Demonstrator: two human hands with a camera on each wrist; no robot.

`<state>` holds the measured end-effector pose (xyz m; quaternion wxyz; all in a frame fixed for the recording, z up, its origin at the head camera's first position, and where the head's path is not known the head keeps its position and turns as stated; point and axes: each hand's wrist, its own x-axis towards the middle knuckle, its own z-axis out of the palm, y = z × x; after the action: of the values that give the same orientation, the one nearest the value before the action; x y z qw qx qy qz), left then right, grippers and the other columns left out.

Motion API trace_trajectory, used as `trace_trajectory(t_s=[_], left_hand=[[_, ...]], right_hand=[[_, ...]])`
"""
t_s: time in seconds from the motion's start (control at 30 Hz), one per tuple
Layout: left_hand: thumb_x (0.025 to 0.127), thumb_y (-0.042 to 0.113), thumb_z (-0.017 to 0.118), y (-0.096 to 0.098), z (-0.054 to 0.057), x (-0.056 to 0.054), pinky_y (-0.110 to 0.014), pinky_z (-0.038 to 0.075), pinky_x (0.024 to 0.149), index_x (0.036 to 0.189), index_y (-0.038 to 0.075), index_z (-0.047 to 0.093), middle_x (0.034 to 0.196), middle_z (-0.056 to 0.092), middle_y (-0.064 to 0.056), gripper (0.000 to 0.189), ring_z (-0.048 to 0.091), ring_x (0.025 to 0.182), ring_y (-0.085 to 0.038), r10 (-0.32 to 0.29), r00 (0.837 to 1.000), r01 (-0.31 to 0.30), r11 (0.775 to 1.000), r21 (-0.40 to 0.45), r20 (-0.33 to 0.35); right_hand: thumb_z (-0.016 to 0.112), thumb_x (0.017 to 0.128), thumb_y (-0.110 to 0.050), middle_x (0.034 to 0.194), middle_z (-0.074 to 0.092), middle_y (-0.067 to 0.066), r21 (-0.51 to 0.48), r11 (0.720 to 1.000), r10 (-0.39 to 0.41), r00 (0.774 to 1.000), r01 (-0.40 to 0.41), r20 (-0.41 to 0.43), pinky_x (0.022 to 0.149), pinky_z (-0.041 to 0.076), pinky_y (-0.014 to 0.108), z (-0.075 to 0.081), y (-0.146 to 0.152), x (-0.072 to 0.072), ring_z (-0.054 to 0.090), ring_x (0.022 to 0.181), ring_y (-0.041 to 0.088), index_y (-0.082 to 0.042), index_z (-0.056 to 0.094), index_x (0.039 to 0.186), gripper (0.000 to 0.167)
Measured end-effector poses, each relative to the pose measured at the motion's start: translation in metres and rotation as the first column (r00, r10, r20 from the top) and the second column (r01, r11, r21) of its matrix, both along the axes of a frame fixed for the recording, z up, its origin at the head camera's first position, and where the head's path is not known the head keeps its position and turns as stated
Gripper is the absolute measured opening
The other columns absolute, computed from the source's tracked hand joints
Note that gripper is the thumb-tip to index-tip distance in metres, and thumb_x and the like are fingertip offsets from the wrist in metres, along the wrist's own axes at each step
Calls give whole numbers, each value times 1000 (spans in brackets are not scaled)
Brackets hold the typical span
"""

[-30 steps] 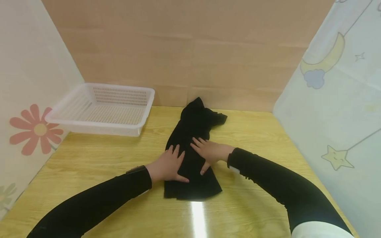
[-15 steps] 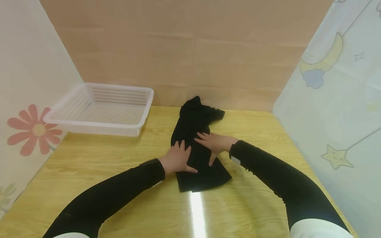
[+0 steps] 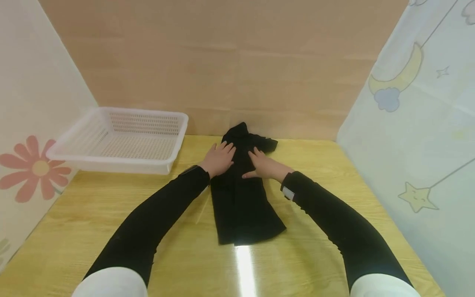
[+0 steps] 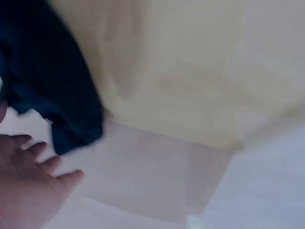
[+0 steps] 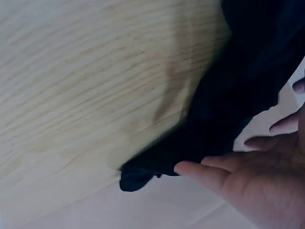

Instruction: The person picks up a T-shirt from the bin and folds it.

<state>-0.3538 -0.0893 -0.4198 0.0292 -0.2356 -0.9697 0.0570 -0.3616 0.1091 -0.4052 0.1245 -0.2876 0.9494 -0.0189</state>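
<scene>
A black garment [image 3: 248, 210], which looks like a shirt folded lengthwise, lies on the table. Its wide hem faces me, and a sleeve-like piece [image 3: 268, 144] sticks out at the far right. Over its upper left side is my left hand [image 3: 219, 158], fingers spread and pointing away from me. My right hand [image 3: 265, 166] is at the upper right side, fingers extended and thumb pointing left. Whether either palm touches the cloth cannot be told. In the left wrist view the left hand [image 4: 28, 186] shows loose fingers beside the dark cloth [image 4: 71, 95]; the right wrist view shows the right hand [image 5: 267, 181] beside it too.
A white perforated plastic basket [image 3: 141, 150] stands at the back left of the wooden table [image 3: 315, 251]. A brown paper-like wall [image 3: 222, 62] rises behind the garment. Pale printed sheets hang on the left [image 3: 33, 95] and right [image 3: 419, 136].
Both hands have moved away from me, from the garment's middle toward its upper end, the left hand farther. Earlier the garment's lower part shifted right; its left lower portion now spreads wider.
</scene>
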Motion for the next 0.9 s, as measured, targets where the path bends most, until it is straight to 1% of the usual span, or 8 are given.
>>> trace_trajectory(t_s=[0.1, 0.2, 0.33, 0.47, 0.57, 0.63, 0.8, 0.9], left_hand=[[104, 32, 47, -2, 2, -26, -54, 24, 112, 153, 10, 31, 160, 23, -5, 56, 18, 146, -25, -5, 999, 7, 999, -52, 48], [105, 37, 44, -6, -8, -38, -54, 23, 112, 155, 13, 28, 161, 19, -2, 58, 15, 147, -22, -1, 991, 11, 997, -80, 133], [102, 48, 43, -13, -35, -37, -56, 18, 113, 155, 14, 27, 161, 19, -1, 65, 17, 147, -24, 64, 971, -42, 994, -101, 229], [98, 54, 46, -17, -51, -30, -56, 15, 114, 155, 12, 26, 161, 19, -4, 74, 19, 145, -32, 146, 961, -125, 987, -105, 236], [95, 59, 48, -15, -48, -26, -53, 15, 115, 153, 6, 29, 159, 23, -12, 81, 24, 142, -40, 203, 963, -183, 976, -121, 176], [93, 63, 48, -13, -42, -23, -52, 16, 115, 153, 4, 29, 158, 24, -16, 86, 27, 140, -43, 248, 957, -229, 964, -133, 153], [92, 68, 46, -9, -29, -17, -51, 17, 114, 154, 4, 23, 158, 18, -22, 92, 25, 140, -45, 319, 932, -299, 945, -133, 175], [92, 67, 47, -9, -26, -14, -50, 17, 115, 155, 4, 22, 158, 17, -23, 93, 24, 140, -46, 325, 928, -308, 944, -117, 180]], right_hand=[[64, 83, -65, 157, 4, 31, -6, 996, -89, 995, 89, -36, 106, 27, 63, -8, -12, -11, 14, 142, 48, 5, 14, 153, 110], [64, 77, -73, 159, 3, 25, 32, 994, -104, 990, 107, -93, 103, 23, 71, -21, -25, -16, 11, 143, 46, -1, 17, 155, 116], [64, 70, -78, 160, 6, 22, 103, 993, -37, 987, 53, -154, 107, 15, 69, -37, -34, -17, 8, 144, 44, -3, 23, 154, 120], [64, 68, -80, 160, 5, 22, 159, 987, 6, 985, 21, -171, 110, 15, 64, -43, -36, -19, 8, 145, 41, -2, 22, 154, 124], [67, 68, -78, 160, 5, 22, 159, 987, 9, 990, 14, -139, 110, 16, 64, -40, -35, -22, 8, 145, 41, 0, 20, 154, 125], [69, 69, -75, 160, 6, 23, 150, 989, -4, 995, 18, -95, 111, 15, 63, -36, -34, -26, 8, 145, 41, 0, 19, 154, 124], [68, 73, -72, 159, 7, 25, 188, 982, -33, 999, 33, -2, 113, 14, 58, -30, -32, -35, 9, 146, 40, 3, 16, 154, 122], [67, 73, -74, 159, 8, 26, 225, 974, -28, 1000, 25, 11, 114, 16, 56, -29, -32, -38, 11, 145, 39, 4, 15, 153, 124]])
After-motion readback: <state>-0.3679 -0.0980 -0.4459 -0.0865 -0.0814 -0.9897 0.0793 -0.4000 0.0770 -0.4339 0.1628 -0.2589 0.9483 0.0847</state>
